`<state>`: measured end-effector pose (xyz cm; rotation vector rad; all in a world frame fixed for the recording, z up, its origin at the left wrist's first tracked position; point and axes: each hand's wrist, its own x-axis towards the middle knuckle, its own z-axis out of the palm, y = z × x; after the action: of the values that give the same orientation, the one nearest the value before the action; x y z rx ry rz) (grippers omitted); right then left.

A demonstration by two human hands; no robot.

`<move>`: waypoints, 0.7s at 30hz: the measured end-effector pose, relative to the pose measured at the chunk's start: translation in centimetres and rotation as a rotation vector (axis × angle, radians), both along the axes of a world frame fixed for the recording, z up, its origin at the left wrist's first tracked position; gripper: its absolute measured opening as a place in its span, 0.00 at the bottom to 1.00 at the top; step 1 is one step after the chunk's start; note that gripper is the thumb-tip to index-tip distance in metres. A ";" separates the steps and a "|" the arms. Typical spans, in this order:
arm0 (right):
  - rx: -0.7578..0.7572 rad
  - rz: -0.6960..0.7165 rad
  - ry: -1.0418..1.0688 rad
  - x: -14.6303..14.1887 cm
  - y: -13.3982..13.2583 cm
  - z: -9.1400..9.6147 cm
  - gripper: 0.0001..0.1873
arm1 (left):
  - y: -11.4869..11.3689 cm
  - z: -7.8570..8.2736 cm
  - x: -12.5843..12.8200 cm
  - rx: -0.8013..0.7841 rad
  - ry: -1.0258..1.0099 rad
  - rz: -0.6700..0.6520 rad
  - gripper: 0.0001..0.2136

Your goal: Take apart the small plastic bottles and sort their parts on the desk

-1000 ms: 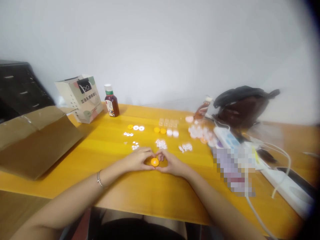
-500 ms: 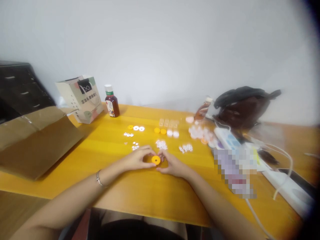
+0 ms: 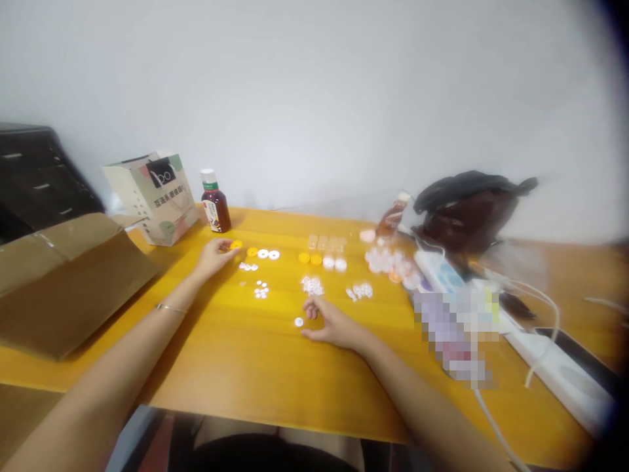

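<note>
My left hand [image 3: 217, 254] reaches out to the left end of the back row and grips a yellow round disc [image 3: 236, 244] by its edge. Right beside it lie another yellow disc [image 3: 252, 252] and two white ring-like discs [image 3: 268, 254]. My right hand [image 3: 327, 322] rests at the front middle of the table, thumb and fingers apart and holding nothing. Just left of its fingertips lies a small white disc [image 3: 299, 322]. Behind that hand is a cluster of small white pieces [image 3: 312, 286]; a similar cluster [image 3: 362, 290] sits farther right.
Yellow caps [image 3: 310, 259], white caps [image 3: 334, 263] and clear pieces [image 3: 326, 243] line up behind. A dark red bottle [image 3: 215, 203], paper bag [image 3: 162, 200] and cardboard box [image 3: 73, 282] stand left. Power strips [image 3: 555, 380], cables and a dark bag [image 3: 466, 213] crowd the right.
My left hand has moved left and away with the yellow disc, out of the space between both hands. My right hand has let it go; a small white disc now shows beside it.
</note>
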<state>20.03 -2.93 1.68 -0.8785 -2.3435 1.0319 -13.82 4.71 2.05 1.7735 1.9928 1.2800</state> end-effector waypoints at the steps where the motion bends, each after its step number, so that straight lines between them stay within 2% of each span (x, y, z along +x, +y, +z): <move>1: -0.001 -0.001 0.000 0.0 0.0 0.0 0.17 | 0.6 -0.5 -0.8 -0.041 0.058 0.002 0.20; 5: 0.001 -0.001 0.011 0.0 0.0 0.0 0.16 | 2.1 -2.0 -2.3 -0.111 0.139 -0.033 0.21; 10: -0.002 0.008 0.009 0.1 0.2 -0.2 0.16 | 2.6 -2.8 -2.2 -0.128 0.144 -0.061 0.22; 19: 0.003 -0.007 -0.014 0.1 0.2 -0.3 0.15 | 2.2 -3.0 -1.9 -0.135 0.169 -0.046 0.22; 21: 0.006 -0.011 -0.019 0.0 0.2 -0.3 0.14 | 2.0 -2.8 -1.6 -0.078 0.140 -0.019 0.23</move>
<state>20.07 -2.73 1.36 -0.9021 -2.3537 1.0155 -15.40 6.67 -0.73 1.8873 2.0623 1.0848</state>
